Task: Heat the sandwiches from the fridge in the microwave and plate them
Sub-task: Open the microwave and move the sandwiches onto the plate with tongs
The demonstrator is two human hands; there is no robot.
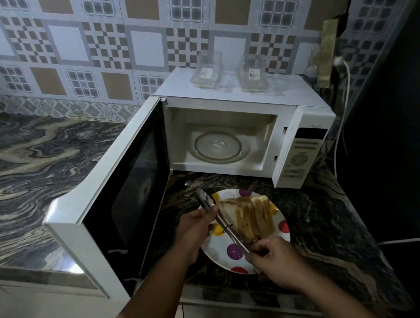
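Note:
Several sandwich halves (252, 215) stand side by side on a white plate with coloured dots (219, 250), which lies on the counter in front of the microwave (301, 134). The microwave door (120, 200) is swung wide open to the left, and only the glass turntable (219, 146) is inside. Metal tongs (222, 221) lie across the plate's left side, their tips pointing toward the microwave. My left hand (195, 230) grips the tongs near the middle. My right hand (275, 260) grips their handle end at the plate's near edge.
Two clear glass jars (207, 72) stand on top of the microwave. White cables (339, 131) hang beside it on the right, against a dark surface. A marbled countertop (24, 163) stretches to the left, and the open door juts over its corner.

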